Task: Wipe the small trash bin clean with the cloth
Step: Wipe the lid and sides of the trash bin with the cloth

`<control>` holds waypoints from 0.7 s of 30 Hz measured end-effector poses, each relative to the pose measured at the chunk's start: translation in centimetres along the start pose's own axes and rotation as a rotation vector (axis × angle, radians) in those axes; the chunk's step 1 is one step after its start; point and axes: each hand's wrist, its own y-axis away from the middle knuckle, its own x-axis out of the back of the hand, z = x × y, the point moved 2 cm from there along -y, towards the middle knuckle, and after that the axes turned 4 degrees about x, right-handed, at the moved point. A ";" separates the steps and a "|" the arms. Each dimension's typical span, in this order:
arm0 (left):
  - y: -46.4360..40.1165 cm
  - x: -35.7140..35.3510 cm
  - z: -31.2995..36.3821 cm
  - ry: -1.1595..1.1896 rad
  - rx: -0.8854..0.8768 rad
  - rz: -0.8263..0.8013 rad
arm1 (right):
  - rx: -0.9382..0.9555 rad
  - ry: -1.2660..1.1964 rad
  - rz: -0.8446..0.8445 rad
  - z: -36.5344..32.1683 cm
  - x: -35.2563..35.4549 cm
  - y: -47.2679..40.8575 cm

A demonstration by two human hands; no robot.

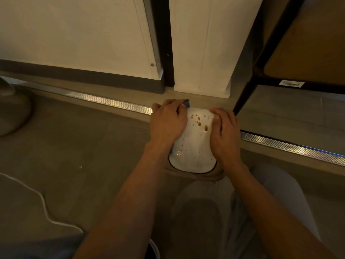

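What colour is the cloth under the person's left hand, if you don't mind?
Blue; the cloth peeks past the left hand in the head view.

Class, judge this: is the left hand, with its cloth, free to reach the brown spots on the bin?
Probably yes: the left hand lies beside the brown spots, nothing between.

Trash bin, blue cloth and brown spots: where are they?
trash bin point(192, 146): head view, bare white side.
blue cloth point(186, 103): head view, corner poking past the left hand's fingers.
brown spots point(206, 128): head view, biggest drip.
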 end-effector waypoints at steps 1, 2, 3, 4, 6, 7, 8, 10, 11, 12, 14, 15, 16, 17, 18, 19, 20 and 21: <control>-0.1 -0.2 0.3 -0.054 -0.012 -0.007 | -0.003 0.004 0.005 -0.1 0.0 0.0; 0.3 -0.3 0.3 -0.097 -0.039 0.014 | -0.006 0.011 0.011 -0.2 0.0 0.1; 1.2 0.0 0.2 -0.105 -0.082 0.054 | -0.009 0.019 0.016 -0.2 0.0 0.1; 2.3 0.3 0.0 -0.087 -0.134 0.096 | -0.010 0.025 0.019 -0.2 0.0 0.1; 3.3 0.9 -1.0 -0.015 -0.185 0.127 | -0.010 0.029 0.015 -0.2 0.0 0.1; 2.9 1.2 -1.2 0.005 -0.167 0.116 | -0.013 0.029 0.011 -0.1 -0.1 0.0; 2.0 1.4 -1.1 0.008 -0.115 0.089 | -0.019 0.030 0.006 -0.1 -0.1 0.0; 0.0 1.0 -0.5 -0.045 0.017 -0.014 | -0.034 0.030 -0.002 0.0 -0.1 0.0; -0.5 0.7 -0.1 -0.063 0.032 -0.058 | -0.038 0.028 -0.001 0.0 0.0 0.0; -0.4 0.4 0.2 -0.082 -0.013 -0.066 | -0.037 0.027 0.003 0.0 0.0 0.1; 0.8 0.6 0.3 -0.087 -0.161 0.012 | -0.028 0.031 0.009 0.0 -0.1 0.1; 1.6 0.8 -0.3 -0.071 -0.210 0.058 | -0.024 0.034 0.007 0.0 -0.1 0.1; 2.3 1.0 -0.9 -0.060 -0.232 0.098 | -0.023 0.035 0.004 0.1 -0.2 0.0; 2.4 1.2 -1.5 -0.061 -0.224 0.112 | -0.022 0.037 -0.001 0.1 -0.3 0.0; 2.0 1.5 -1.6 -0.072 -0.182 0.099 | -0.020 0.041 -0.006 0.2 -0.3 0.0; 1.1 1.6 -1.3 -0.096 -0.111 0.055 | -0.020 0.047 -0.013 0.3 -0.3 0.0; 0.0 1.6 -0.8 -0.131 -0.041 -0.010 | -0.022 0.050 -0.021 0.3 -0.2 0.0; -0.9 1.5 -0.1 -0.166 -0.002 -0.087 | -0.029 0.048 -0.027 0.4 -0.2 0.0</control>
